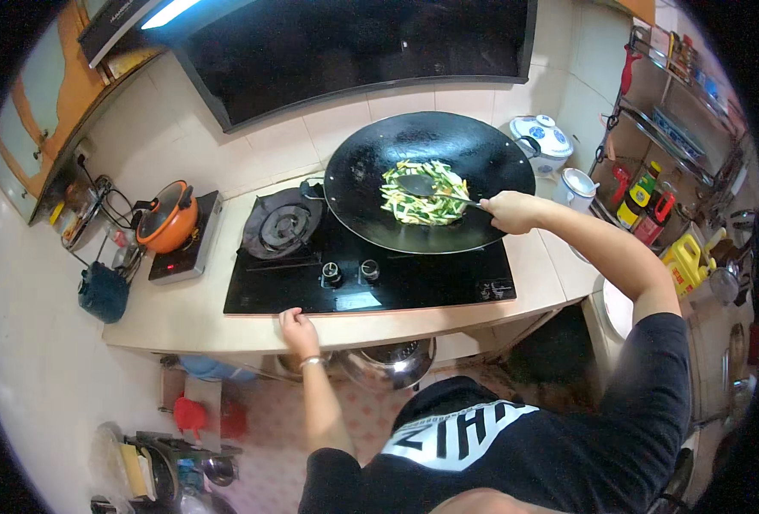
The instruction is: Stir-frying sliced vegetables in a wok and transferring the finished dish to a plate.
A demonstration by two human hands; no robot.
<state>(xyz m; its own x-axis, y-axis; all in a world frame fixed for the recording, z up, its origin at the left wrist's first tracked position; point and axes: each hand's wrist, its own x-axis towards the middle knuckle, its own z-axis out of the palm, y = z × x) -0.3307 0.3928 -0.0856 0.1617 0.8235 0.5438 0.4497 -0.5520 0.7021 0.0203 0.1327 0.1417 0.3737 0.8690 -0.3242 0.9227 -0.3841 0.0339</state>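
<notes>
A large black wok [360,212] sits over the right burner of a black glass gas hob [289,292]. In its middle lies a heap of cut green and pale vegetables [421,212]. My right hand [514,212] grips the handle of a metal spatula [416,185], its dark blade resting on the vegetables. On the counter's front edge, by the hob's front left, rests my left hand [298,331] with nothing visible in it; its fingers look curled. Two control knobs [332,274] stand on the hob between my hands. The burner under the wok is hidden.
At left, an orange lidded pot [169,221] stands on an induction cooker [203,247]. A bare burner [285,225] is left of the wok. A blue-and-white lidded tureen [542,144] and a white jar [575,189] stand behind right. Bottles [640,196] and a yellow jug [685,263] line the right.
</notes>
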